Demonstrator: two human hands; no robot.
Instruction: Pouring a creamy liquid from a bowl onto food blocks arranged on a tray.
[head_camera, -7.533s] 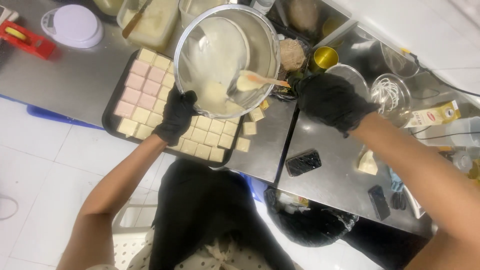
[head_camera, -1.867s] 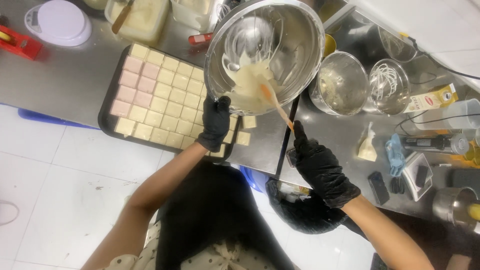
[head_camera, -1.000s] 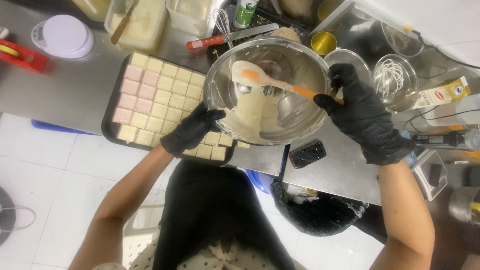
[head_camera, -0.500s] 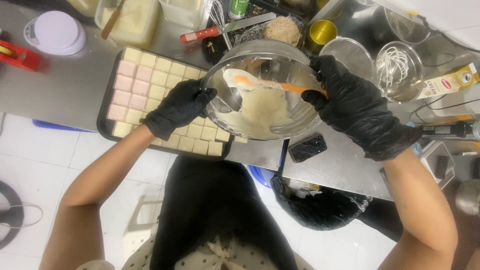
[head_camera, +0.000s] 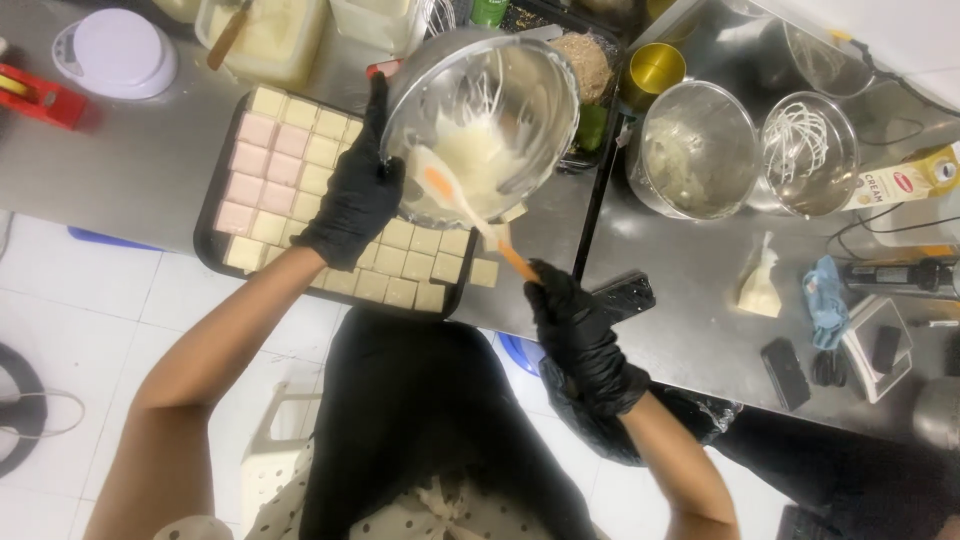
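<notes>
Hands both gloved black: left hand (head_camera: 355, 195) clamps the rim of the tilted steel bowl (head_camera: 480, 120) at 9 o'clock; right hand (head_camera: 580, 335) grips the orange spatula (head_camera: 470, 215), blade in the cream. Bowl hangs over the tray of squares (head_camera: 300, 180) on the worktop (head_camera: 130, 170).

We stand at a long stainless-steel counter (head_camera: 140, 170) that reflects bright overhead light. Beneath us lies a floor of white tiles (head_camera: 90, 300), and a white plastic stool (head_camera: 275, 450) sits on it.
</notes>
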